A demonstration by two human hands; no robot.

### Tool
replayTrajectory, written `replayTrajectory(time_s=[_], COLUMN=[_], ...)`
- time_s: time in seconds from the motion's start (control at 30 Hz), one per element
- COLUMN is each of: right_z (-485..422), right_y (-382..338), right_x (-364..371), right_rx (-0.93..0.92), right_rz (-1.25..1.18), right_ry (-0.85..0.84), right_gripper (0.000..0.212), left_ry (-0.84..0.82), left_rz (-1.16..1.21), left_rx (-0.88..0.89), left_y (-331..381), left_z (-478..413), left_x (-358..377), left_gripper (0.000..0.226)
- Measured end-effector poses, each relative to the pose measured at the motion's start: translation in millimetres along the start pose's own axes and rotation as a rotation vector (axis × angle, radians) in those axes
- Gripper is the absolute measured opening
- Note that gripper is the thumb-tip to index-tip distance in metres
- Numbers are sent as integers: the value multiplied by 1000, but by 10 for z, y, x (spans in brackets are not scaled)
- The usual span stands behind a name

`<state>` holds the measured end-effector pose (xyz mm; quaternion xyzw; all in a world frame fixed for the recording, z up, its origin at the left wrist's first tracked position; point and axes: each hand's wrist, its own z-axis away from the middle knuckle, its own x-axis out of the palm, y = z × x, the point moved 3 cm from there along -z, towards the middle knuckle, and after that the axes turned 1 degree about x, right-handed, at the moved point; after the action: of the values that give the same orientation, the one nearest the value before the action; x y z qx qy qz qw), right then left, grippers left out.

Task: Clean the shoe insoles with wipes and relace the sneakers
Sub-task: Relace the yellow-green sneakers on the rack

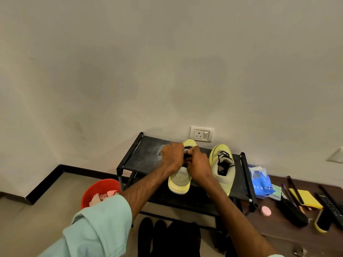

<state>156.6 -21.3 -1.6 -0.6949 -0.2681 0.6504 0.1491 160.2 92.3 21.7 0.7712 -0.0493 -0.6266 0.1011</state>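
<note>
Centre frame: left hand [171, 158] and right hand [197, 165] pinch black lace [187, 156] atop yellow sneaker [179, 180], fingers curled together.

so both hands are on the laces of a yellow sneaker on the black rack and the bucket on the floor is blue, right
No: the bucket is red, not blue, as the head view shows. The rest holds: left hand and right hand are both at the laces of a yellow sneaker on the black rack.
</note>
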Motion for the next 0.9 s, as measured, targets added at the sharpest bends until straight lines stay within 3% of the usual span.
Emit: replayTrajectory(time_s=[0.23,0.47,0.57,0.7,0.9], right_z=[-14,-183,-253,-303,-263], right_y=[124,79,68,57,112], right_x=[-67,-18,-7,2,-3], right_rx=[68,107,131,162,142], right_rz=[-175,-40,33,93,-9], right_ry=[154,132,82,48,72], right_gripper=[46,64,58,52,44], left_ry=[39,-119,-141,4,25], left_rz=[116,295,367,403,452], left_rx=[-54,-28,-22,-86,-39], left_y=[-62,-305,-361,-440,-451], left_z=[12,-29,-33,-45,-35], left_x=[-19,18,-48,-106,-8], left_gripper=[22,16,17,24,39])
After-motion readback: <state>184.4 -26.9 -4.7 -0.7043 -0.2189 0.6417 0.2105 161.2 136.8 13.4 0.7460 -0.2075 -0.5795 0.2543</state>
